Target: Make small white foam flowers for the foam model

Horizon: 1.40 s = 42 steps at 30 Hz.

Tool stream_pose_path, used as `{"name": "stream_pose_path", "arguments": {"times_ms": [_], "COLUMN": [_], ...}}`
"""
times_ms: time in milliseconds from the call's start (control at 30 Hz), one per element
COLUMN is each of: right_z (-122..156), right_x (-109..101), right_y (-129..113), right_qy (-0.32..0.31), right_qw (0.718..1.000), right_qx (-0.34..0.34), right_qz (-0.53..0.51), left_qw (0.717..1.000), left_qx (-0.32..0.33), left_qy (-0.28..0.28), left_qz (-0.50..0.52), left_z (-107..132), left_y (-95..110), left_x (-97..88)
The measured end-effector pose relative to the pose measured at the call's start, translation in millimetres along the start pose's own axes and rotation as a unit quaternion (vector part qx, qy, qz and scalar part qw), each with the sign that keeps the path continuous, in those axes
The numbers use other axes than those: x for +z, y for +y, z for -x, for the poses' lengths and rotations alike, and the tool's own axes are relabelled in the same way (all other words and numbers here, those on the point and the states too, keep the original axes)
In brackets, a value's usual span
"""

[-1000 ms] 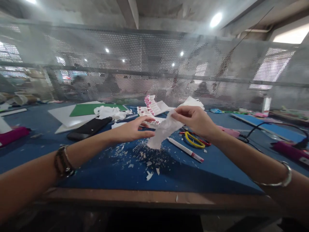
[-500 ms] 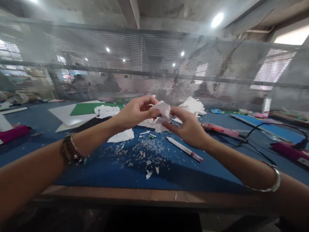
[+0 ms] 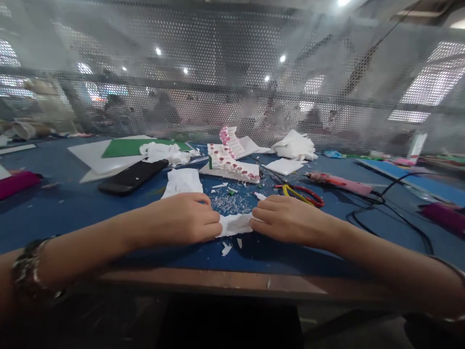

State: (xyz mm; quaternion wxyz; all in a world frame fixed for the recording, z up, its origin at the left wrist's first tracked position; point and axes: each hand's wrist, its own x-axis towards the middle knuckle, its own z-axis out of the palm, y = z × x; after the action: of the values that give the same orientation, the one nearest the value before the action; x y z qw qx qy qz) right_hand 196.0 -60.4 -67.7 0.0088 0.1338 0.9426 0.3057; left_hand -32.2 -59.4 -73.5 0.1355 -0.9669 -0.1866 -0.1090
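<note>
A crumpled white tissue (image 3: 236,225) stretches between my two hands, low over the blue tabletop near its front edge. Its left end is in the closed fingers of my left hand (image 3: 187,218), and its right end is pinched by my right hand (image 3: 281,218). Small white scraps (image 3: 230,201) lie scattered just beyond the tissue. Another white tissue sheet (image 3: 184,181) rests behind my left hand. Past my right hand are scissors (image 3: 308,195) with red and yellow handles. Farther back stands a white folded paper piece (image 3: 232,162) with rows of reddish spots.
A black phone (image 3: 132,178) and a green sheet (image 3: 121,148) lie at the left. White tissues (image 3: 295,144) are piled at the back. On the right are a pink glue gun (image 3: 337,184) with a black cord, and a blue sheet (image 3: 395,179). Perforated metal mesh (image 3: 214,72) stands behind.
Both hands have come down and nearer to the table's front edge. The bunched tissue is now drawn out lengthwise between them. The view has tilted down, and the scissors and spotted paper show.
</note>
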Motion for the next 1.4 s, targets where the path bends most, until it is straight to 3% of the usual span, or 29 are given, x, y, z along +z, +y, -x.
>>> {"name": "stream_pose_path", "arguments": {"times_ms": [33,100,200,400,500,600,767,900,1067,1400], "right_z": [0,1,-1,-18,-29,-31,-21,-19,-26,-22], "right_x": [-1,-5,-13,-13,-4,1,-3,-6,1,6], "right_y": [-1,-3,-7,-22,-26,-25,-24,-27,-32,-35], "right_qy": [-0.022,-0.055,-0.066,-0.024,0.001,0.021,0.036,0.031,0.051,0.029], "right_qw": [0.999,0.994,0.981,0.946,0.941,0.950,0.969,0.951,0.940,0.905], "right_qx": [0.017,0.053,0.096,0.160,0.178,0.147,0.086,0.131,0.179,0.246], "right_qz": [-0.023,-0.075,-0.153,-0.280,-0.289,-0.275,-0.227,-0.278,-0.285,-0.345], "left_qw": [0.997,0.994,0.998,0.998,0.998,0.996,0.991,0.975,0.977,0.963], "left_qx": [0.058,0.079,0.034,-0.053,-0.059,-0.044,-0.097,-0.139,-0.137,-0.182], "left_qy": [-0.022,-0.042,-0.036,-0.009,0.027,0.076,0.008,-0.009,-0.012,-0.010], "left_qz": [-0.037,-0.064,-0.033,0.043,-0.002,-0.033,0.091,0.174,0.162,0.197], "left_z": [0,1,0,1,1,0,0,-3,-5,-8], "left_y": [1,3,6,13,19,26,28,24,23,21], "left_x": [2.0,3.9,4.7,8.9,10.6,10.6,9.7,9.9,10.4,14.7]}}
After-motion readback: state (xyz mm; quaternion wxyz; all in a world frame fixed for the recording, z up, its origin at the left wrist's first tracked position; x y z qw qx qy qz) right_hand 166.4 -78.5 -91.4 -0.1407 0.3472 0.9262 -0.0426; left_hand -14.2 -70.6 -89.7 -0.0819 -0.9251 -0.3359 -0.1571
